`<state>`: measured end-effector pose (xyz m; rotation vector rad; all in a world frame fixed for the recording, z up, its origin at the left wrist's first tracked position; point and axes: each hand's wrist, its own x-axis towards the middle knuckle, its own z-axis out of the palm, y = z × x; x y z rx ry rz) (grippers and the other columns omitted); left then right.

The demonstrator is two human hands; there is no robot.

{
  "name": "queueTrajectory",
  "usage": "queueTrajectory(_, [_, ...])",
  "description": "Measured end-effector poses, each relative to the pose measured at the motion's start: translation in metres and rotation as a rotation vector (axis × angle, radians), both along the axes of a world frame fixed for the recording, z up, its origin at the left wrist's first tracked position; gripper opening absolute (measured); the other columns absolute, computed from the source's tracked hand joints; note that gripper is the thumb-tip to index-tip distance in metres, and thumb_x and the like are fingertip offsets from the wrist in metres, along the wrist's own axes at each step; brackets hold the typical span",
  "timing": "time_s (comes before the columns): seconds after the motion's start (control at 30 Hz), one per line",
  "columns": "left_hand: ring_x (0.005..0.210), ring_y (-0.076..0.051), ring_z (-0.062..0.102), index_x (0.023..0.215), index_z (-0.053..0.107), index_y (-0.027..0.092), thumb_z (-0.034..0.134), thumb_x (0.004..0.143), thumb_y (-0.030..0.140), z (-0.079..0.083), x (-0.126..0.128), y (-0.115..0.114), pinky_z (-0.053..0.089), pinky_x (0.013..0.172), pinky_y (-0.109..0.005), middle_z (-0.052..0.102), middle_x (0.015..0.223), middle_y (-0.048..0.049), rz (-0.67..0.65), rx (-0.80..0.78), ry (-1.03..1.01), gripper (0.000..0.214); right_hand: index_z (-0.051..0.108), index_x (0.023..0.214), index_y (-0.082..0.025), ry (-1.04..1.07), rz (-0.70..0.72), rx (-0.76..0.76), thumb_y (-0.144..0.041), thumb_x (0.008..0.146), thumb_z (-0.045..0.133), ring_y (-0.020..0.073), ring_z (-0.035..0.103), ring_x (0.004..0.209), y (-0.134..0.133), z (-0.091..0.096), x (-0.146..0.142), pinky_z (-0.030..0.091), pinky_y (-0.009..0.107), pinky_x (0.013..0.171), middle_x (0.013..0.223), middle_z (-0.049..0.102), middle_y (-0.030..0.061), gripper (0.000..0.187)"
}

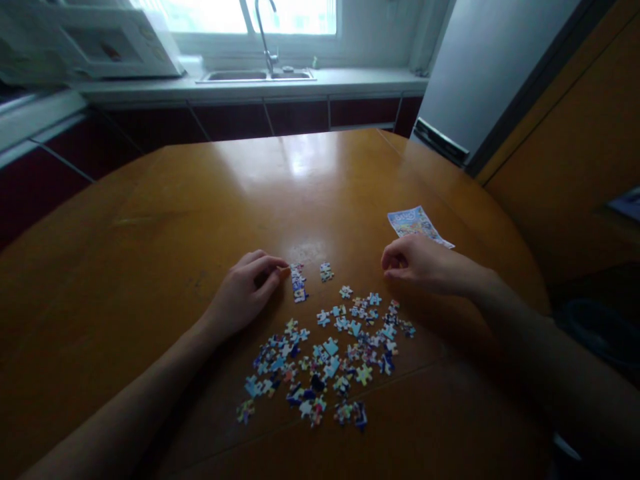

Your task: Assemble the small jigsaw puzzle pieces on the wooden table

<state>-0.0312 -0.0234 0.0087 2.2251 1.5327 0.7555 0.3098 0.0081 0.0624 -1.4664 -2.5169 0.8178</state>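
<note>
My left hand (247, 283) rests on the table with thumb and index finger closed together at the left edge of a short strip of joined jigsaw puzzle pieces (299, 283). A small joined cluster of puzzle pieces (327, 271) lies just right of that strip. My right hand (415, 261) is held right of the pieces, its fingers curled in towards the thumb; whatever they may hold is hidden. Nearer to me spreads a loose pile of puzzle pieces (330, 365), light blue, yellow, dark blue and mixed colours, some overlapping.
A printed picture sheet (417, 223) lies beyond my right hand, which partly overlaps it in view. All this is on a round-cornered wooden table (200, 200). Past it are a counter with a sink (237, 77), a microwave (107, 43) and a fridge (480, 73).
</note>
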Motion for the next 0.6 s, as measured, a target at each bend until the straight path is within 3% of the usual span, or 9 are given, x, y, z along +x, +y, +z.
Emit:
queueTrajectory(0.27, [0.089, -0.021, 0.059, 0.099, 0.068, 0.022, 0.051, 0.094, 0.034, -0.001, -0.003, 0.001, 0.047, 0.079, -0.035, 0.063, 0.097, -0.005, -0.005, -0.014, 0.022, 0.021, 0.07, 0.069, -0.022, -0.135, 0.198, -0.129, -0.022, 0.076, 0.073, 0.0142, 0.058, 0.057, -0.009, 0.007, 0.01, 0.035, 0.027, 0.05, 0.066, 0.068, 0.0005, 0.007])
queueTrajectory(0.6, [0.089, -0.021, 0.059, 0.099, 0.067, 0.02, 0.051, 0.094, 0.036, 0.0, -0.003, 0.002, 0.046, 0.078, -0.034, 0.063, 0.097, -0.0058, -0.009, -0.015, 0.045, 0.023, 0.071, 0.075, -0.021, -0.211, 0.207, -0.128, -0.028, 0.074, 0.076, 0.0142, 0.058, 0.062, -0.01, 0.002, 0.005, 0.034, 0.026, 0.053, 0.074, 0.069, 0.0017, 0.008])
